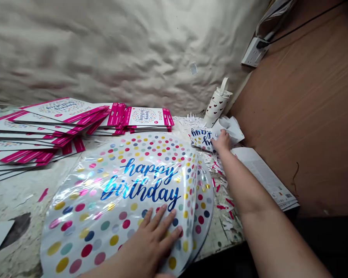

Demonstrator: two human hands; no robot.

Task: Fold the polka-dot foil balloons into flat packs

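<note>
A large round foil balloon (116, 216), flat and white with coloured dots and blue "happy birthday" lettering, lies on the worktable in front of me. My left hand (150, 241) rests on its lower right part, palm down with fingers spread. Under its right side shows the edge of more dotted foil (203, 212). My right hand (222, 142) reaches to the far right, its fingers curled at the right end of a small folded foil balloon (202, 139) with the same print. Some of those fingers are hard to make out.
Printed pink-and-white packs (66, 112) are heaped at the left, with a smaller stack (147, 117) at the back. A heart-patterned tumbler (217, 106), a white roll (233, 131), flat printed packs (263, 175) and paper scraps (220, 185) lie at the right, beside a brown panel (313, 116).
</note>
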